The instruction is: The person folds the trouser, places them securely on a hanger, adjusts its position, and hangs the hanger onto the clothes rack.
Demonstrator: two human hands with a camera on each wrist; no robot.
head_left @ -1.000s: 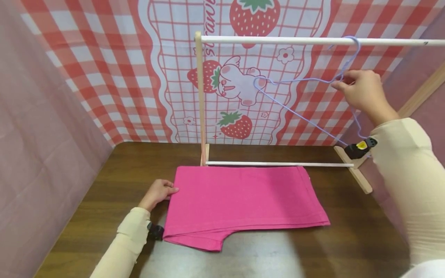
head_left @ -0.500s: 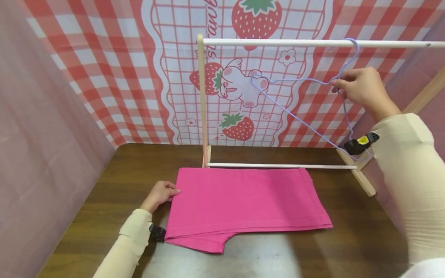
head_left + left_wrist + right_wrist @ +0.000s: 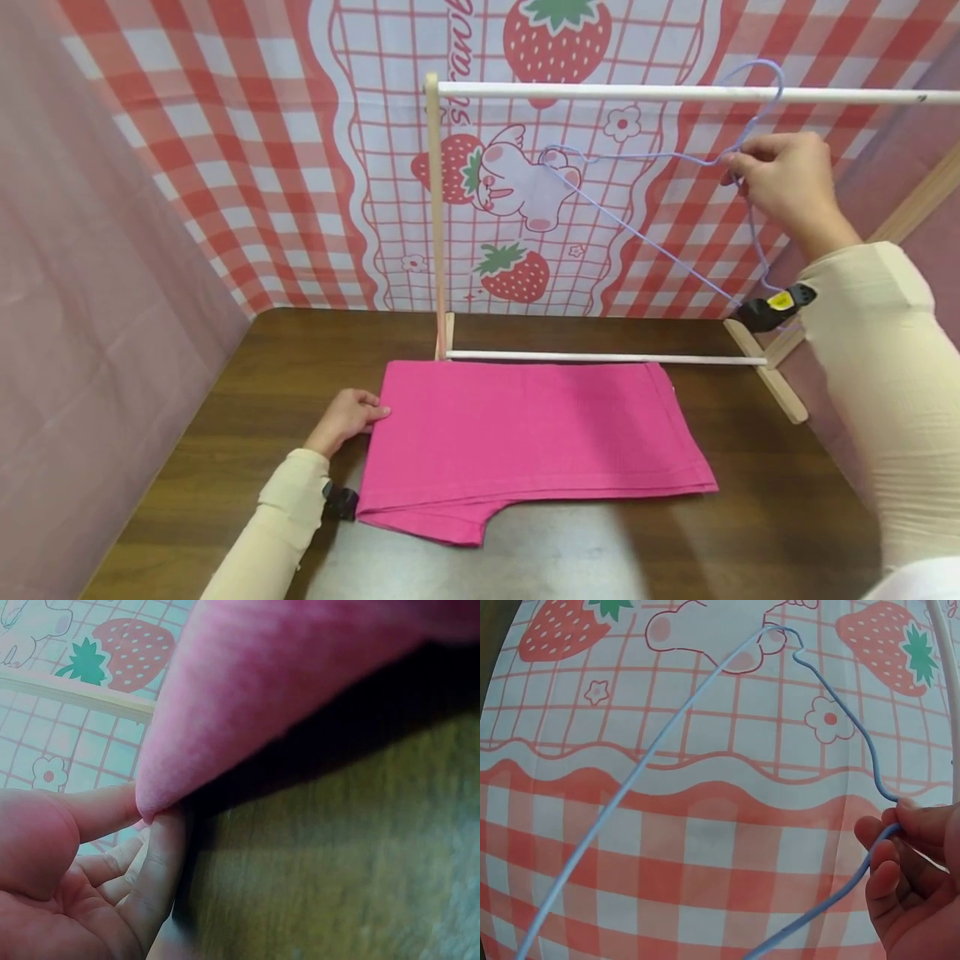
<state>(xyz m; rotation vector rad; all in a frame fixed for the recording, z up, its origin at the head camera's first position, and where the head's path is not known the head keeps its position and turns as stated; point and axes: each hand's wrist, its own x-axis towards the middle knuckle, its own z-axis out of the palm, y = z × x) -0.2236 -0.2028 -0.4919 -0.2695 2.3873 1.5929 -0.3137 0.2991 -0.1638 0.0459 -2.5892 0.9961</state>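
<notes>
Folded pink pants point(image 3: 525, 433) lie flat on the table, the crotch corner pointing toward the front. My left hand point(image 3: 347, 419) pinches their left edge between thumb and fingers. In the left wrist view, that pink edge point(image 3: 217, 712) rises a little off the wood beside the fingertips. My right hand point(image 3: 783, 183) pinches a thin lilac wire hanger point(image 3: 645, 237) just below its hook. The hook's top arches above the white rail point(image 3: 600, 92). The right wrist view shows the bare hanger point(image 3: 847, 712) spreading out from the fingers of the right hand point(image 3: 919, 877).
A wooden stand with an upright post point(image 3: 435, 217) and a white lower bar point(image 3: 600, 357) sits behind the pants. Its right foot point(image 3: 780, 392) reaches forward on the brown table point(image 3: 247, 400). A strawberry-print cloth point(image 3: 247, 167) hangs at the back, with pink curtains at both sides.
My right hand has risen slightly, lifting the hanger so its hook top stands higher above the rail. The left hand and the pants stay in place.
</notes>
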